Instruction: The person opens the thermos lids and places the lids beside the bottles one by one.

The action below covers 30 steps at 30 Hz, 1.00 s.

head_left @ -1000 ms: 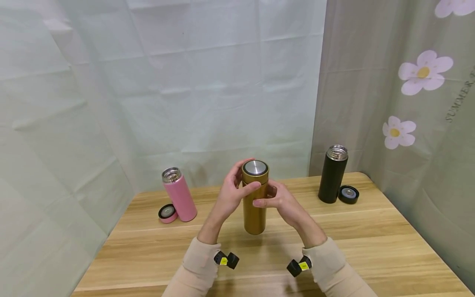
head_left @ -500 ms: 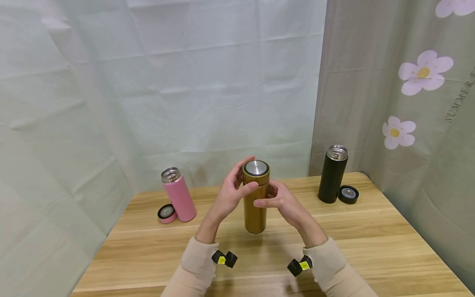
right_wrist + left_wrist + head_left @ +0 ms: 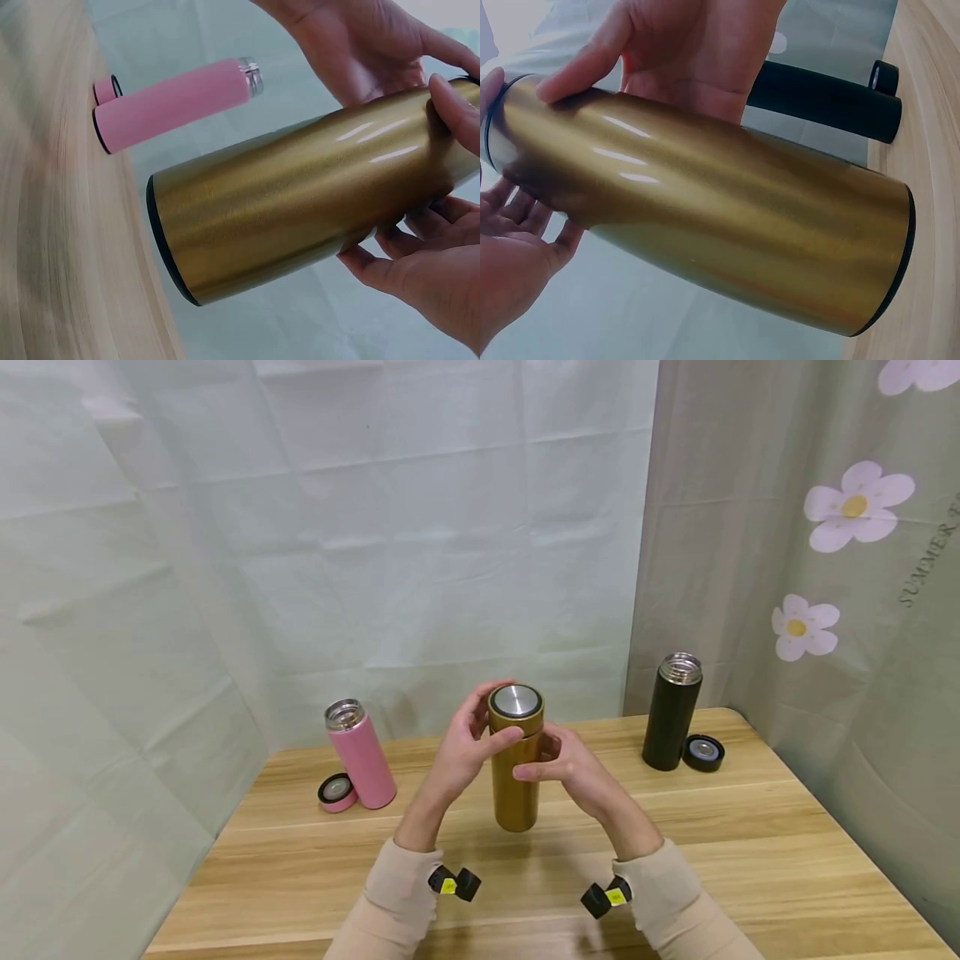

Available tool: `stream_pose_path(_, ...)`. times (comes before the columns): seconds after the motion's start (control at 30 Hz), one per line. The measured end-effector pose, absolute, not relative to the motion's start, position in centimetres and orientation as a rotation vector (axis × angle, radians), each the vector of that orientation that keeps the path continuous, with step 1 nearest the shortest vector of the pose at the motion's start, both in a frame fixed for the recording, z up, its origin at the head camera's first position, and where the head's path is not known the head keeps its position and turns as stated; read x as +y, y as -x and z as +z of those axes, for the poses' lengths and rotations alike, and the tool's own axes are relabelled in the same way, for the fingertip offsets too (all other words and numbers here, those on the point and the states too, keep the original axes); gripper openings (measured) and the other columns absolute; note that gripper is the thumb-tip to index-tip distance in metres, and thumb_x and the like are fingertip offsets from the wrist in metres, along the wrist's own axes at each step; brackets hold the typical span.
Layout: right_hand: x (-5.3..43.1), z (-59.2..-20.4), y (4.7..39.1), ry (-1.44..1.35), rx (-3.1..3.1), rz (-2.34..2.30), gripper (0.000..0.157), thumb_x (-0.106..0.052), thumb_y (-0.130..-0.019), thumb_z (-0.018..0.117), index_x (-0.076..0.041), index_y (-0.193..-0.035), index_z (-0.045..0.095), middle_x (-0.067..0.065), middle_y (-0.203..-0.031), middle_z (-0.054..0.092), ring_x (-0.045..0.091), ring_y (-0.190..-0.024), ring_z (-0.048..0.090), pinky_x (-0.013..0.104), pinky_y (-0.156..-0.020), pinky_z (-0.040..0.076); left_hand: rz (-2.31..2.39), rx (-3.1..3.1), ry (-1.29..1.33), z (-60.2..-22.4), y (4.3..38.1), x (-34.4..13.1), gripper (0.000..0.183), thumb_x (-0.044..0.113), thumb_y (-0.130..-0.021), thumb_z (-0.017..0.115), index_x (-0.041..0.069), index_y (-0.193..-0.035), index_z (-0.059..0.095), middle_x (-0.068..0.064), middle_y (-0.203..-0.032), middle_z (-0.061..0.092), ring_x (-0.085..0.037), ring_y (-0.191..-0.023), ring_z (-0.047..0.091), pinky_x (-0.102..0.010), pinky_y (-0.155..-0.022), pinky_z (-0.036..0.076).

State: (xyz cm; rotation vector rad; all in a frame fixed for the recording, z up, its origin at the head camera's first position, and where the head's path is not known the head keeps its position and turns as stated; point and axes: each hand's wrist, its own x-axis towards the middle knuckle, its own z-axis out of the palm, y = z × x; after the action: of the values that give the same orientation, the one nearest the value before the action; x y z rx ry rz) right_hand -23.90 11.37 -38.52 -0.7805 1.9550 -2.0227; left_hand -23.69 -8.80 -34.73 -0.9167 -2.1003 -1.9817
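In the head view both hands are on an upright gold thermos (image 3: 516,802) with a brushed silver disc in its lid (image 3: 517,701). My left hand (image 3: 461,750) wraps the top part, thumb across the front near the lid seam. Slightly lower, my right hand (image 3: 574,770) grips the body from the other side, its thumb on the front. The thermos base, dark-rimmed in both wrist views, appears raised above the table. Fingers behind the thermos are partly hidden. In the right wrist view the gold body (image 3: 300,202) slants between the right hand (image 3: 442,289) and left hand (image 3: 360,52).
A pink thermos (image 3: 363,764) stands uncapped at the left, its lid (image 3: 337,793) lying beside it. At the right is an uncapped black thermos (image 3: 671,722) with its lid (image 3: 704,753) next to it. Curtains (image 3: 450,568) enclose the wooden table (image 3: 262,877) behind and at the sides.
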Motion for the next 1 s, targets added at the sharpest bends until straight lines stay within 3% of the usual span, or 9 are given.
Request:
stream_pose_path(0.13, 11.33, -38.48, 23.86, 0.784, 1.963, -2.02, 0.063, -0.021, -0.088, 0.077, -0.011, -0.146, 0.056, 0.012, -0.139, 0.061, 0.033, -0.125, 0.059, 0.055, -0.108, 0.045, -1.996, -2.09, 0.916, -34.84, 23.69, -8.54, 0.082, 0.05, -0.087, 0.083, 0.016, -0.151, 0.045, -0.01, -0.14, 0.058, -0.025, -0.131, 0.053, -0.052, -0.12, 0.029)
stream_pose_path(0.37, 11.42, -38.58, 24.03, 0.802, 1.959, -2.019, 0.063, -0.02, -0.087, 0.078, -0.012, -0.146, 0.056, 0.012, -0.139, 0.062, 0.033, -0.126, 0.06, 0.054, -0.107, 0.046, -1.957, -2.164, 1.006, -35.13, 23.79, -8.81, 0.087, 0.064, -0.09, 0.072, 0.024, -0.16, 0.04, -0.01, -0.143, 0.057, -0.027, -0.128, 0.056, -0.047, -0.11, 0.043)
stream_pose_path(0.57, 11.41, -38.64, 24.09, 0.8, 1.957, -2.014, 0.062, -0.02, -0.087, 0.079, -0.012, -0.145, 0.057, 0.01, -0.139, 0.063, 0.031, -0.126, 0.06, 0.051, -0.107, 0.047, -1.951, -2.15, 1.032, -35.31, 23.81, -9.1, 0.082, 0.063, -0.093, 0.07, 0.022, -0.159, 0.043, -0.01, -0.142, 0.058, -0.028, -0.123, 0.059, -0.038, -0.106, 0.047)
stream_pose_path(0.87, 11.4, -38.42, 23.86, 0.8, 1.959, -2.01, 0.063, -0.021, -0.088, 0.077, -0.012, -0.146, 0.056, 0.011, -0.14, 0.062, 0.032, -0.126, 0.06, 0.055, -0.108, 0.046, -2.006, -2.059, 0.933, -35.28, 23.8, -8.58, 0.083, 0.052, -0.087, 0.083, 0.016, -0.151, 0.047, -0.009, -0.139, 0.06, -0.026, -0.13, 0.054, -0.052, -0.119, 0.03)
stream_pose_path(1.0, 11.43, -38.34, 23.86, 0.79, 1.962, -2.015, 0.064, -0.021, -0.088, 0.077, -0.012, -0.147, 0.055, 0.011, -0.14, 0.062, 0.033, -0.126, 0.059, 0.056, -0.109, 0.045, -1.996, -2.075, 0.956, -35.24, 23.86, -8.53, 0.091, 0.06, -0.085, 0.08, 0.017, -0.156, 0.041, -0.01, -0.141, 0.058, -0.025, -0.131, 0.053, -0.049, -0.118, 0.033)
